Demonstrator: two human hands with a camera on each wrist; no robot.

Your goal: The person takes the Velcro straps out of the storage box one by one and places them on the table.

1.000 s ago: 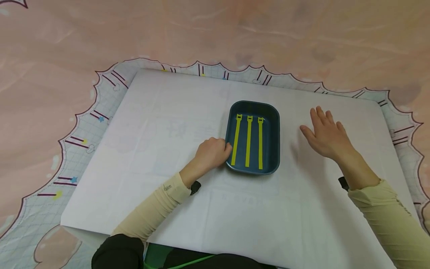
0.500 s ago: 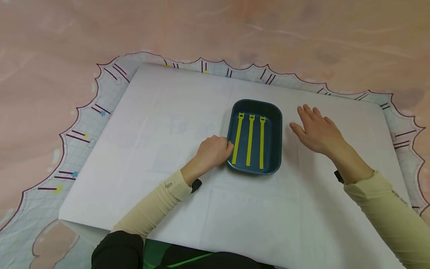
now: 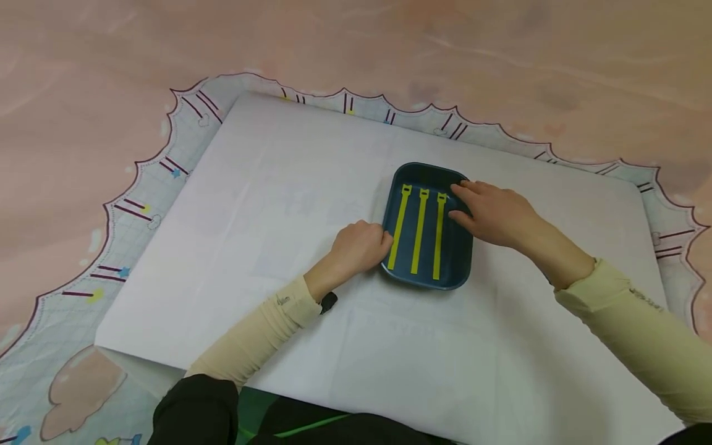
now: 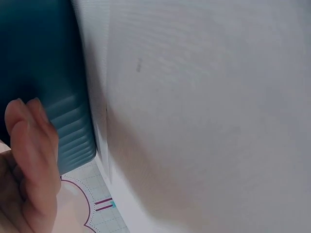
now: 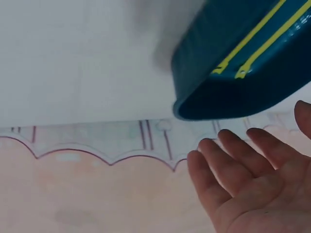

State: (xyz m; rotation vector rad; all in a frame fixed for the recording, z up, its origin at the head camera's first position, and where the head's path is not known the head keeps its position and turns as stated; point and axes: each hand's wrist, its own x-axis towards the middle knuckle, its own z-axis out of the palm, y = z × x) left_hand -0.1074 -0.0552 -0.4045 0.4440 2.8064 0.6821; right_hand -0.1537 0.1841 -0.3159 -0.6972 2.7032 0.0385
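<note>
Head view: the left hand (image 3: 360,248) grips the left rim of the blue tray (image 3: 428,286), near its lower-left corner, with the thumb hooked over the edge; left wrist view shows its fingertips laid against the tray's outer wall; the right hand (image 3: 497,215) reaches over the tray's right side from above, its fingers extended and loosely spread, holding nothing; whether any of its fingers touches the tray I cannot tell.

Within the tray, three yellow straps (image 3: 419,231) lie side by side on the floor, well apart from one another and running lengthwise; each has a slotted head towards the tray's far end; the leftmost strap lies just beside the left thumb, the rightmost nearest the right hand.

Under the tray and on all sides of it spreads a white surface (image 3: 267,185); nearer the person than the tray are two pale yellow sleeves (image 3: 261,334), one reaching in from the left and one from the right, with a small black object (image 3: 329,302) at the left wrist; farther out, beyond the tray and to its left and right, a pinkish cloth with a scalloped pale border (image 3: 156,179) surrounds the white surface.
</note>
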